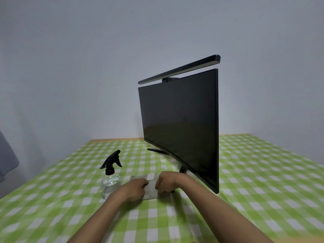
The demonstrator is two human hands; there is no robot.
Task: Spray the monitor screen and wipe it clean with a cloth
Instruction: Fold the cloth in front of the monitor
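grey and flat, one cloth [152, 189] lies on the table in front of me, and both my hands are on it. my left hand [135, 189] curls over its left part, fingers bent and pinching the fabric at the edge; my right hand [167, 183] presses down on its right part, fingertips gripping the cloth too. the two hands sit close together, nearly touching.

just left of my left hand stands one spray bottle [111, 179], upright, clear-bodied with a black trigger head. the body looks see-through; i cannot tell how much liquid is in it.

all of this rests on a green and white checked tablecloth [70, 207] that covers the table; a strip of bare wood [115, 140] shows at the far edge.

beyond my right hand is one monitor [180, 127], standing upright on thin black legs, turned at an angle so the screen faces left. the screen is dark and off. one black light bar [180, 69] sits clipped on its top edge.

behind everything is a plain pale grey wall [87, 58]. at the far left edge hangs something grey, maybe fabric [7, 155].
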